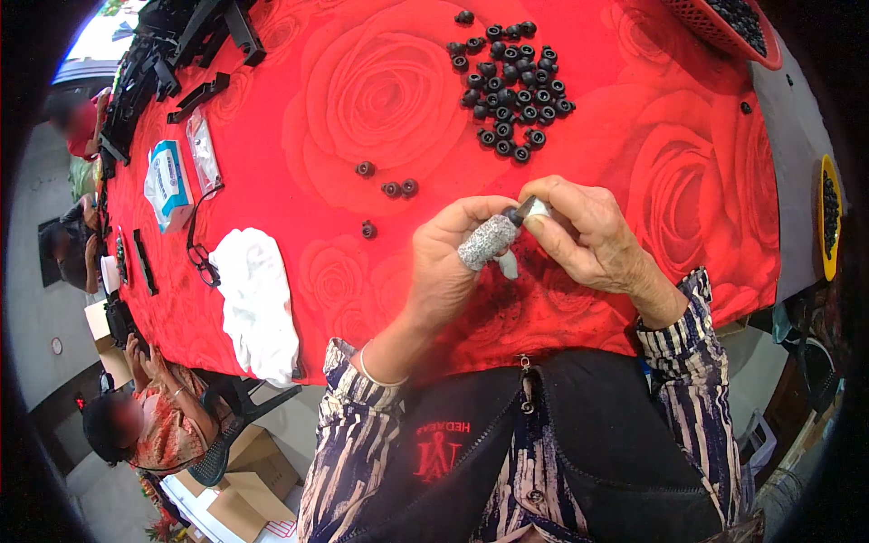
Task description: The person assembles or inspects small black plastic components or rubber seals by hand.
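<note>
Over the near part of the red rose-patterned tablecloth (380, 90), my two hands meet. My left hand (444, 258) pinches a small black plastic knob (512, 216), mostly covered by fingers. A speckled grey sleeve (489, 242) wraps one of its fingers. Closed around a small pale, blade-like tool (536, 209), my right hand (584, 237) brings it against the knob; its exact kind is unclear. Beyond them lies a pile of similar black knobs (504, 98). Several loose knobs (391, 189) sit left of the pile.
A red basket (771, 56) with small black parts stands far right, a yellow basket (826, 249) at the right edge. At left lie a white cloth (253, 303), eyeglasses (204, 269), a tissue pack (169, 185) and long black plastic pieces (195, 36). Other people sit along the left.
</note>
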`<control>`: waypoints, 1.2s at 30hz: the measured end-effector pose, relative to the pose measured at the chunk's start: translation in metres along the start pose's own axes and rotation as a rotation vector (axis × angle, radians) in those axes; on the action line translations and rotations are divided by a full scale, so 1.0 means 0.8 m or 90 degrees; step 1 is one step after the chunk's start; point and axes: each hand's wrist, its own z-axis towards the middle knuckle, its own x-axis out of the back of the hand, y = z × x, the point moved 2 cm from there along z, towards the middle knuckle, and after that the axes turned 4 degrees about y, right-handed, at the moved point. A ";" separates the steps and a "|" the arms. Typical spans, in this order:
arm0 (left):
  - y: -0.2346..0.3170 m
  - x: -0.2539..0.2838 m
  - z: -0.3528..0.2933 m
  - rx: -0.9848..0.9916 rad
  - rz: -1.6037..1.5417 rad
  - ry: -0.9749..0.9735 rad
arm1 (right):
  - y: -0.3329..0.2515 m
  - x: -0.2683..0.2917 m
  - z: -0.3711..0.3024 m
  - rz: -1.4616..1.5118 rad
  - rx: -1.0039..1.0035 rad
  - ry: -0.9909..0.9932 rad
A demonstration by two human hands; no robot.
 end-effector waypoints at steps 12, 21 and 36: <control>0.000 0.001 0.000 -0.011 0.007 -0.021 | -0.007 0.007 0.004 0.011 -0.068 -0.050; 0.001 -0.001 -0.001 -0.025 0.089 -0.005 | -0.003 0.003 0.002 -0.010 -0.004 -0.028; -0.002 0.003 0.003 -0.068 0.021 0.030 | -0.009 0.000 0.003 0.019 -0.026 -0.039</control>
